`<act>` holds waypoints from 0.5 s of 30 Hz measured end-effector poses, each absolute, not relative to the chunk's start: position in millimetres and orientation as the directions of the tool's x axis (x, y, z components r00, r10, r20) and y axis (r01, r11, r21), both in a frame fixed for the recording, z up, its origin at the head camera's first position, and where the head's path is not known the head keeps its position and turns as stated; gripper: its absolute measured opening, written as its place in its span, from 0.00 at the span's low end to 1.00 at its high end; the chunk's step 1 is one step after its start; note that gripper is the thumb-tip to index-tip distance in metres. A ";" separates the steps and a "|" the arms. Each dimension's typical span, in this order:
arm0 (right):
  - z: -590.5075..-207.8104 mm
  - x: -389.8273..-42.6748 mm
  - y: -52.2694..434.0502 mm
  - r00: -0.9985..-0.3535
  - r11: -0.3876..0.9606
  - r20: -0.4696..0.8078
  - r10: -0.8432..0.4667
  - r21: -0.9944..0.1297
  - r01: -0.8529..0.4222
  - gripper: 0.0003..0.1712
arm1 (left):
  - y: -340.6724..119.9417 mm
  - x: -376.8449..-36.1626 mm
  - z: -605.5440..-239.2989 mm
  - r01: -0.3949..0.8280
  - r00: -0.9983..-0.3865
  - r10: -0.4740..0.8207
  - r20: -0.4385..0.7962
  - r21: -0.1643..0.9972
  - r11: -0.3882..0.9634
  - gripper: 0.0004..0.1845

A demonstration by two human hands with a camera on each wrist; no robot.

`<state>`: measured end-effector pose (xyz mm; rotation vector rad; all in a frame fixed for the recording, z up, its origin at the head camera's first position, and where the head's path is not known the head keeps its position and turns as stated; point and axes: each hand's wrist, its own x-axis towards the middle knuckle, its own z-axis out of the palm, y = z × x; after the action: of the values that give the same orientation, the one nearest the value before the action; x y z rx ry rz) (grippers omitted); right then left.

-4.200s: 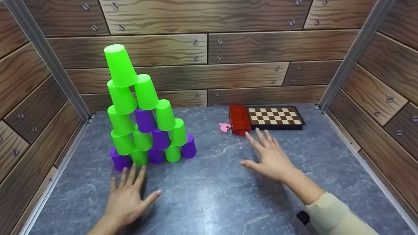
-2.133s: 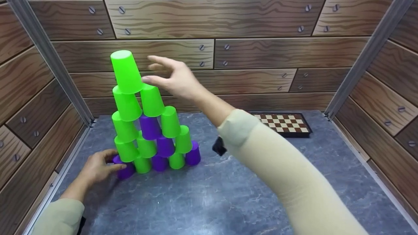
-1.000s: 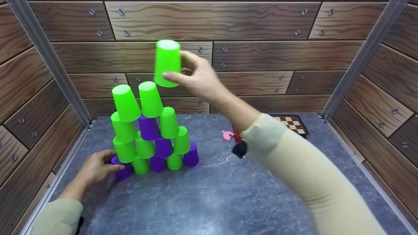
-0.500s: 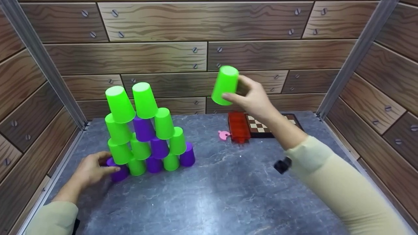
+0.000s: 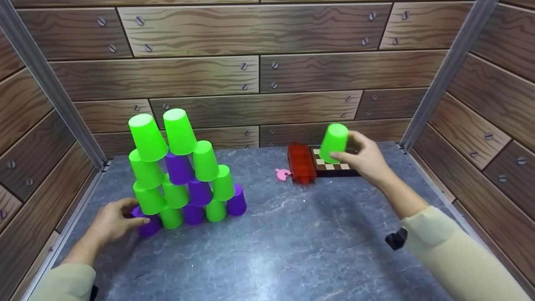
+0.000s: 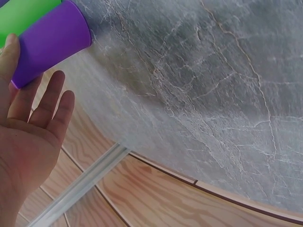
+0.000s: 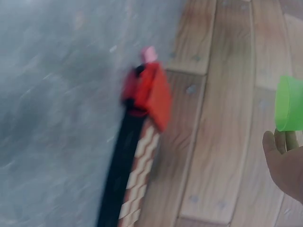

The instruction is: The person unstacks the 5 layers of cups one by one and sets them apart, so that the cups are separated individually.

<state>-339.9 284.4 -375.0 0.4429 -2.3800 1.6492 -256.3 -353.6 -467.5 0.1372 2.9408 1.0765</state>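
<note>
- My right hand [image 5: 368, 161] pinches a green cup [image 5: 334, 142] at the right middle of the frame, above the checkerboard [image 5: 332, 166].
- The cup is upside down, standing tall, tipped a little.
- My left hand [image 5: 113, 217] holds the purple cup [image 5: 146, 225] at the cup tower [image 5: 179, 167], lower left, fingers curled around it.

Readable text: none in any view.
Cups [image 5: 179, 171]: plain green and purple, no print or brand.
Chessboard [image 5: 334, 166]: checkered squares only, no letters or numbers legible.
Red box [image 5: 301, 163]: no label visible.
Wall panels [image 5: 259, 71]: wood grain and screw heads, no signs.
Right wrist view: blurred, nothing legible.
</note>
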 end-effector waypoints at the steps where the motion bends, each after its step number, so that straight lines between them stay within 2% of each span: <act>1: -380.5 -339.0 291.6 -0.935 0.334 0.336 -0.114 -0.873 -0.355 0.34 | -353.8 -256.0 -467.3 0.081 -0.996 0.086 0.023 0.644 0.760 0.35; 15: -456.1 -332.6 392.0 -0.977 0.480 0.214 0.012 -0.858 -0.182 0.41 | -353.4 -256.9 -467.7 0.089 -0.995 0.096 0.026 0.651 0.754 0.35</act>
<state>-332.6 392.0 -456.1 0.1473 -2.5328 1.5042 -256.9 -353.4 -467.7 0.1549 2.9333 1.0874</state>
